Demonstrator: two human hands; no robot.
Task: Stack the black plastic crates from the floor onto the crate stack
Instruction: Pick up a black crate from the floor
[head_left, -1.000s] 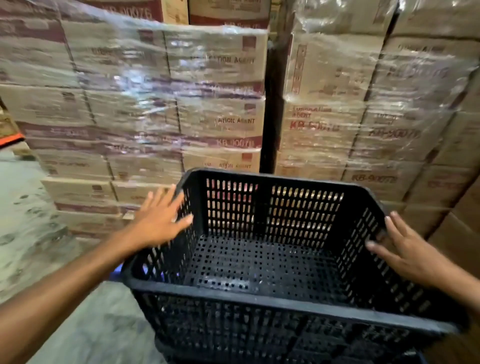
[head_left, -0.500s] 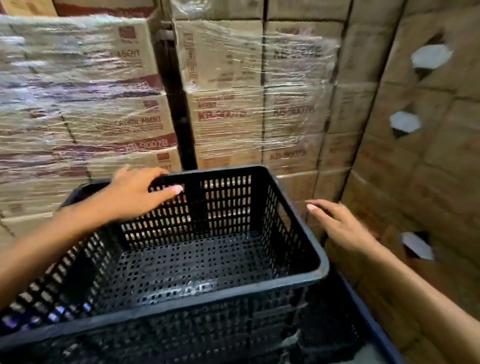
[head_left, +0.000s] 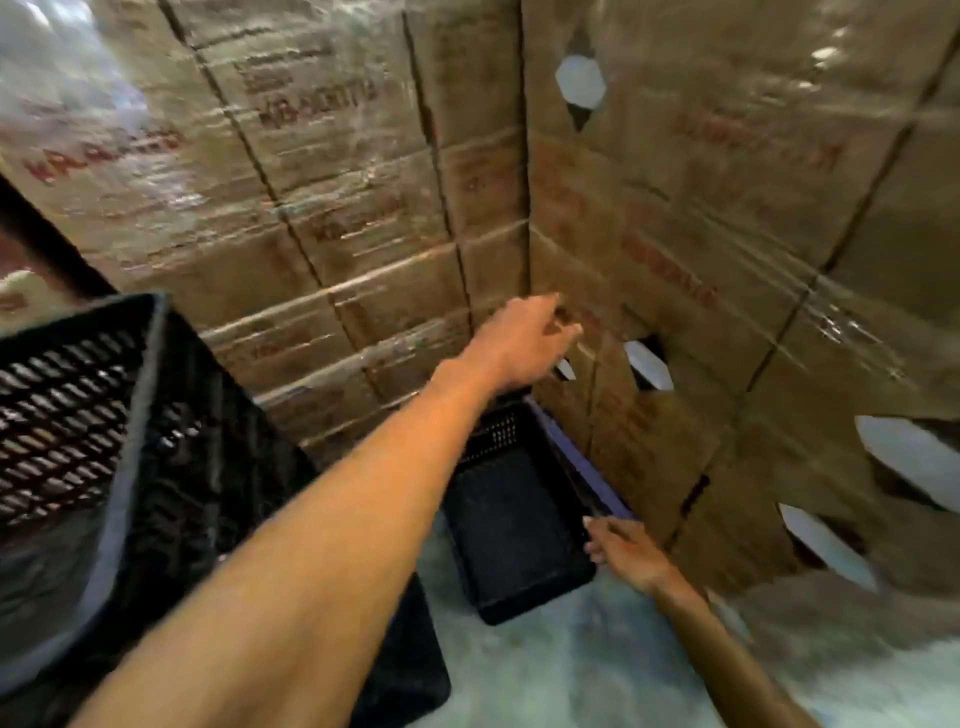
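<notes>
The black slatted crate stack (head_left: 156, 467) stands at the left, its top crate's rim near the left edge of view. A single black plastic crate (head_left: 511, 525) lies on the floor in the corner between two walls of cartons. My left hand (head_left: 524, 340) is stretched out above the far end of that crate, fingers loosely curled, holding nothing. My right hand (head_left: 623, 551) reaches down to the crate's near right rim, fingers apart and just touching it. The picture is blurred by motion.
Shrink-wrapped cardboard cartons (head_left: 332, 218) rise behind the floor crate, and more cartons (head_left: 727, 312) with white patches wall off the right side. The pale concrete floor (head_left: 571, 670) shows in front of the crate. The crate sits tight against the right cartons.
Both hands have left the top crate of the stack. The view has swung right and down to the crate on the floor, and both hands now reach toward it.
</notes>
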